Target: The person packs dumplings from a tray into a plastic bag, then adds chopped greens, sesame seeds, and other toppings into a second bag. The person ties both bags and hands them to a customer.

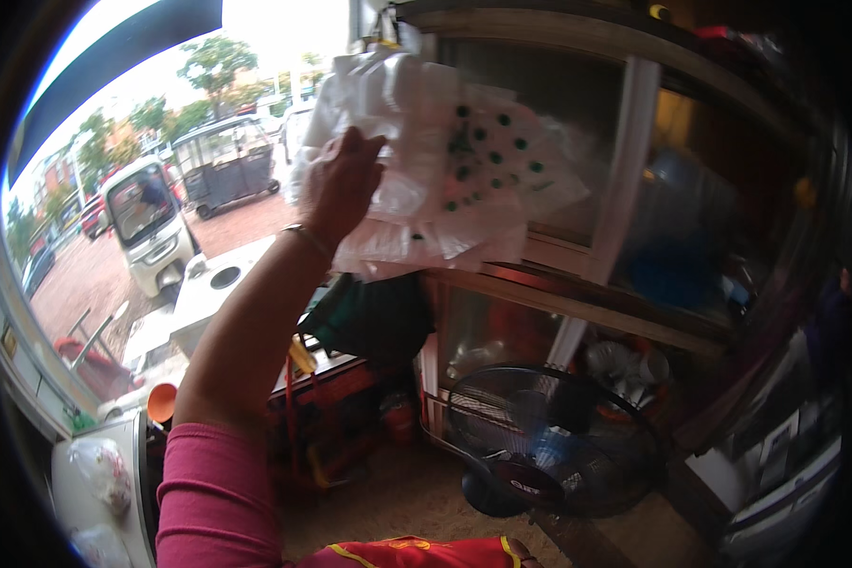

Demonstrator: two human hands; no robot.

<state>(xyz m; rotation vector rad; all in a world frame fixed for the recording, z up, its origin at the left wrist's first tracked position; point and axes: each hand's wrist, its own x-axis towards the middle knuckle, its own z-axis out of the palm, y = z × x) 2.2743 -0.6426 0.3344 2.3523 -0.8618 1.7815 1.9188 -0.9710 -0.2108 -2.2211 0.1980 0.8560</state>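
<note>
My left grip [336, 185] clamped on bunch of plastic bags [426, 170] hanging high by cabinet [634, 189]; bags look empty, some clear, some green-dotted. Right hand out of view. Below: fan [549, 445] on floor, orange funnel [161, 401] on surface at left, street outside. Arm raised, bracelet [308, 239] on wrist.
</note>
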